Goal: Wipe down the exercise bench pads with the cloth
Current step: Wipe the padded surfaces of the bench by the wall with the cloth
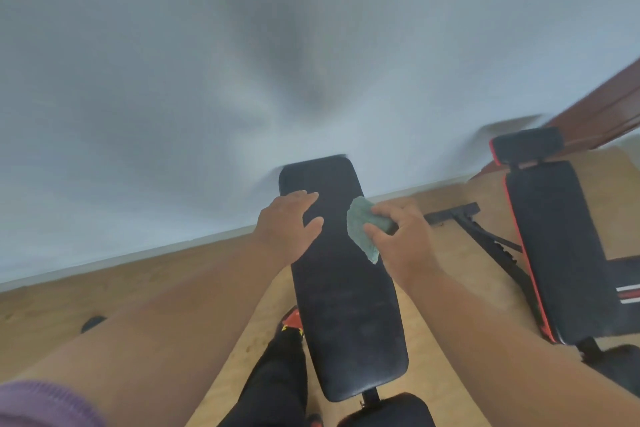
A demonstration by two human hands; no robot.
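Observation:
A long black bench pad (346,305) runs from near the bottom of the view up towards the wall. Below it the top of a black seat pad (391,411) shows. My left hand (287,224) rests on the left edge of the long pad near its far end, fingers spread, with nothing in it. My right hand (401,236) grips a bunched teal cloth (362,227), and the cloth hangs against the pad's right side. The frame is motion-blurred.
A second black bench with red trim (557,246) stands to the right, its headrest pad (528,146) near a brown door frame (602,107). A black floor bar (453,211) lies between the benches. My black-trousered leg (277,378) is left of the pad. A white wall (242,62) is ahead.

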